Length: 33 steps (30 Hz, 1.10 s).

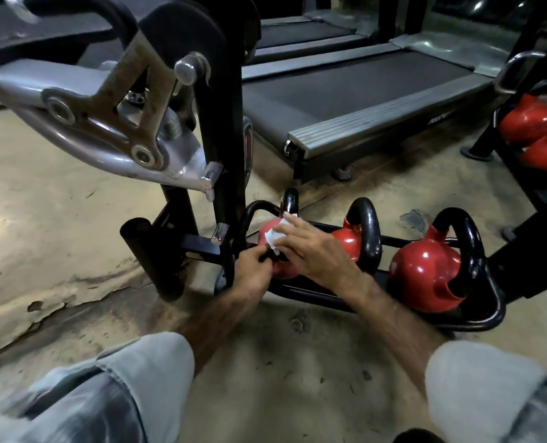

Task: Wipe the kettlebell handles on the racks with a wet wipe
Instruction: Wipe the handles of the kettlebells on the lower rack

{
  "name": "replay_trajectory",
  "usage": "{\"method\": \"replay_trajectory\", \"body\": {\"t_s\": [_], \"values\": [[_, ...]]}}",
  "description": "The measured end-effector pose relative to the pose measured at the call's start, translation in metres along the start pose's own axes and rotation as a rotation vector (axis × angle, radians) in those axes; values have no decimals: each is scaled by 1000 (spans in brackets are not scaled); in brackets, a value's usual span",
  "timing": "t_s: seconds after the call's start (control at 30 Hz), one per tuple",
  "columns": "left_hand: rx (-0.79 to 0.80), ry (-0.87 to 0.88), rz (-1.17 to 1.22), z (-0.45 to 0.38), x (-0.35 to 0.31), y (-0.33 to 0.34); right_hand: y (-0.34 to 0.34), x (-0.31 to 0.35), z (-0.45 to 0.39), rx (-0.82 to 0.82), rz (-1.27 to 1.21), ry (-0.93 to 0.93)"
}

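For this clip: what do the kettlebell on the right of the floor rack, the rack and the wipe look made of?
Right kettlebell: seemingly metal; glossy red coated body with sharp highlights, black painted handle.
Floor rack: bent metal tube, glossy black paint, going by its sheen.
Wet wipe: thin white cloth or paper, crumpled under the right hand; which one is unclear.

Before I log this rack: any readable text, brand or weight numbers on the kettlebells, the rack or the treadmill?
Nothing can be read with confidence.
Treadmill: a pale brand mark on the side rail near the rear corner, too blurred to read.
Rightmost kettlebell on the floor rack: a faint mark on the red body, unreadable.
Other kettlebells: no visible numbers or labels; the leftmost one is partly covered by both hands and the wipe.
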<state>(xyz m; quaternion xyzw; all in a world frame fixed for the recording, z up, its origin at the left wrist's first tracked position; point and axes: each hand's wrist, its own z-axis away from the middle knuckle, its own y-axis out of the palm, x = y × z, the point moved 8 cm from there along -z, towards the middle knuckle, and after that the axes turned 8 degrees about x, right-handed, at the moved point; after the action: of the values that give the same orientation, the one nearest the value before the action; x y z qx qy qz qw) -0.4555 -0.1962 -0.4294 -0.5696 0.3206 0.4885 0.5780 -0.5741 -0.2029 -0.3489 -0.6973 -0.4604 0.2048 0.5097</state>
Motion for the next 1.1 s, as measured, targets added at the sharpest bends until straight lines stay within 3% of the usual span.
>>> {"method": "replay_trajectory", "body": {"t_s": [0.17,0.4,0.63,0.73,0.93,1.0,1.1], "values": [[-4,-5,345,7,-7,3,4,-16,-41,231,96,-85],[46,29,415,13,-3,1,-1,0,-12,261,140,-381],[-34,-96,440,13,6,3,13,-8,-41,326,307,-307],[-92,-131,476,17,6,-1,13,2,-46,451,349,-393],[-117,-135,438,13,5,-5,23,-7,-75,702,490,-220],[-124,-85,323,15,-3,-10,18,-5,-76,641,408,-236],[-72,64,138,16,-19,-11,-1,-2,-50,375,209,-305]]}}
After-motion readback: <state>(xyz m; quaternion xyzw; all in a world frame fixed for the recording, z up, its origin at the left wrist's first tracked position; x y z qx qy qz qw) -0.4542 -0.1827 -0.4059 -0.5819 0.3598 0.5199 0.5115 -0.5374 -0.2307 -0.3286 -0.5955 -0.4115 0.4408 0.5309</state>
